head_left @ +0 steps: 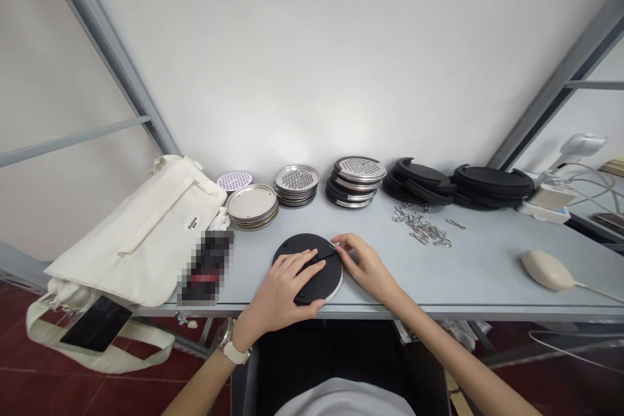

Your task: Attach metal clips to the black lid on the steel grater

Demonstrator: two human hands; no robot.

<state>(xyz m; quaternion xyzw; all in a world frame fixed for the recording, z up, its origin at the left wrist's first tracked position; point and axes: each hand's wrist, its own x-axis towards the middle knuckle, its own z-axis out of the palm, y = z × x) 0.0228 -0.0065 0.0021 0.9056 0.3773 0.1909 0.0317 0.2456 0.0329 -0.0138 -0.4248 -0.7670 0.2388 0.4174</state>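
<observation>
A black round disc [312, 283] with a pale metal rim showing at its lower right lies near the table's front edge. My left hand [287, 283] holds it down, fingers across the top and thumb along the near edge. At its upper right side, my right hand [363, 266] is closed in a pinch on a small metal clip [333, 246], which touches the disc's edge. Loose metal clips [424, 229] lie in a pile beyond my right hand, with a single clip [455, 224] apart to the right.
Along the wall stand plain metal discs [252, 201], perforated grater discs [296, 179], graters in black holders [358, 169] and black holders [422, 174], [494, 181]. A white bag [141, 234] lies left; a beige mouse-shaped object [546, 269] with a cord sits right.
</observation>
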